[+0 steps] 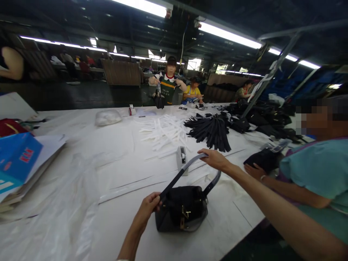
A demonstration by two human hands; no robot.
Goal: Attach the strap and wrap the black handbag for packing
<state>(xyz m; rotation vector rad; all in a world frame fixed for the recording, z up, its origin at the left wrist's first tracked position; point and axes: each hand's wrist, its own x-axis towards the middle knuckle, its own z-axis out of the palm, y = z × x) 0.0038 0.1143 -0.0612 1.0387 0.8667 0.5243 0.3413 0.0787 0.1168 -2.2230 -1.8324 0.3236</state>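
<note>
Handbag sits at six o'clock on the table, handle attached, top seemingly wrapped, ends bare; left hand grips its eight-o'clock end, right hand pinches twelve.

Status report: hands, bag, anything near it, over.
Right hand gripping strap near its top; left hand holding its lower end. Bag resting on table. Grey object just beyond bag.

L fingers curled, R fingers higher.
</note>
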